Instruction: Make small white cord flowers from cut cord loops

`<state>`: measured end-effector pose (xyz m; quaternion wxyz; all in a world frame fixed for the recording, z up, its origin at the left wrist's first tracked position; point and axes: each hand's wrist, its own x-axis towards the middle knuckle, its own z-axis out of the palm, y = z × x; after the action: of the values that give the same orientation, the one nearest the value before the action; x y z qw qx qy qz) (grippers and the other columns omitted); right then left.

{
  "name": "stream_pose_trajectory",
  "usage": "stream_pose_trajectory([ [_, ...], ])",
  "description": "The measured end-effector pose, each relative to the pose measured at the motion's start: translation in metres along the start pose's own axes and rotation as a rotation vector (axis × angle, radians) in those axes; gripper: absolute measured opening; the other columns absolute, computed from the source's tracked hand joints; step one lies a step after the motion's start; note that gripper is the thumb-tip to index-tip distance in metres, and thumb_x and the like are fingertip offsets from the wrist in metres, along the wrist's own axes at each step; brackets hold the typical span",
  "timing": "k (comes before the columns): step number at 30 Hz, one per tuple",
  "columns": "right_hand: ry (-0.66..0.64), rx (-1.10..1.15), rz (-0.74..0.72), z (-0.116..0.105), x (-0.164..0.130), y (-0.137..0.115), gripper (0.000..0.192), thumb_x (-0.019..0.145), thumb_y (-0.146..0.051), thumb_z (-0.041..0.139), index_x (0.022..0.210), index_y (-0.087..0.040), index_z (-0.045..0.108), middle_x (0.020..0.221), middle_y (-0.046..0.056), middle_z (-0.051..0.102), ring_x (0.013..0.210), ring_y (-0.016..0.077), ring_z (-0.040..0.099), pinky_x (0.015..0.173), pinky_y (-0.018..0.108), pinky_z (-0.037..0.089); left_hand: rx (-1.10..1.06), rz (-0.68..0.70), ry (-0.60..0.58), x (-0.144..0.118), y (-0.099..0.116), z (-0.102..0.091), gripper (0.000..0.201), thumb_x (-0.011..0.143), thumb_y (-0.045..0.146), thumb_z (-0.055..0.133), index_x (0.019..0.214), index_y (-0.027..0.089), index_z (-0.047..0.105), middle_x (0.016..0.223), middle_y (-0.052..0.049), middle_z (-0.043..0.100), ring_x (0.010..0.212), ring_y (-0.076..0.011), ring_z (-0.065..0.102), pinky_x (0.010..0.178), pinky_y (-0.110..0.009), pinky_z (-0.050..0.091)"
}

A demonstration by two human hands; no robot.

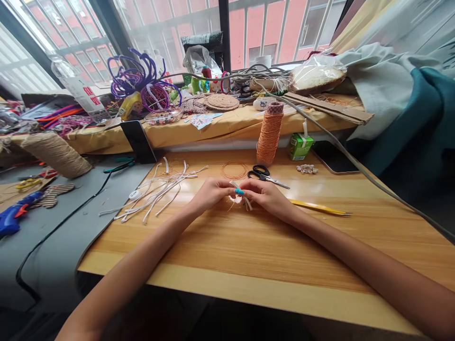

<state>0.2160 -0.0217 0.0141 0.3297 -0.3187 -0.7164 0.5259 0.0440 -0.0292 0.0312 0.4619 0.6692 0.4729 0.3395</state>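
Observation:
Above the wooden table, my left hand and my right hand meet with fingertips pinched. Between them is a short bundle of white cord, its ends sticking out above and below the fingers. A turquoise spot shows at the fingertips; I cannot tell whether it is a bead or a painted nail. Thin orange thread hangs under the fingers. Just beyond my hands lie a loop of orange thread and black-handled scissors. Loose white cords are spread left of my left hand. Yellow tweezers lie beside my right wrist.
An orange thread cone stands behind the scissors, near a green drink carton and a phone. A grey cable crosses the right side. At left are a twine spool and a blue glue gun. Craft materials crowd the sill.

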Motion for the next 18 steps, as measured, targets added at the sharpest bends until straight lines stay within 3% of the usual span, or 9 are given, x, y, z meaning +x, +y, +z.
stream_pose_trajectory([
  [7,0.107,-0.156,-0.087,0.002,-0.002,0.001,0.020,0.077,-0.029,0.052,0.087,-0.015,0.061,0.085,0.005,0.063,0.079,0.0162,0.059,0.072,0.029,0.047,0.074,-0.031,-0.039,0.000,0.002,0.000,0.021,0.065,0.030,0.056,0.057,0.011,0.061,0.052,0.002,0.052,0.054,-0.0082,0.043,0.054,-0.020,0.031],
  [13,0.050,0.243,0.139,0.010,0.000,0.004,0.029,0.071,-0.033,0.059,0.094,-0.016,0.055,0.079,0.003,0.062,0.063,0.0135,0.062,0.057,0.026,0.049,-0.023,-0.036,-0.033,0.000,-0.001,0.000,0.025,0.066,0.035,0.055,0.058,0.011,0.060,0.055,0.002,0.052,0.054,-0.0082,0.041,0.053,-0.020,0.030],
  [18,0.140,0.436,0.167,0.014,0.002,0.004,0.025,0.067,-0.030,0.064,0.084,-0.013,0.057,0.067,-0.001,0.061,0.054,0.0059,0.057,0.052,0.018,0.045,-0.102,-0.023,-0.056,0.001,-0.005,0.002,0.026,0.065,0.036,0.058,0.065,0.011,0.062,0.057,0.002,0.052,0.053,-0.0072,0.040,0.053,-0.019,0.029],
])
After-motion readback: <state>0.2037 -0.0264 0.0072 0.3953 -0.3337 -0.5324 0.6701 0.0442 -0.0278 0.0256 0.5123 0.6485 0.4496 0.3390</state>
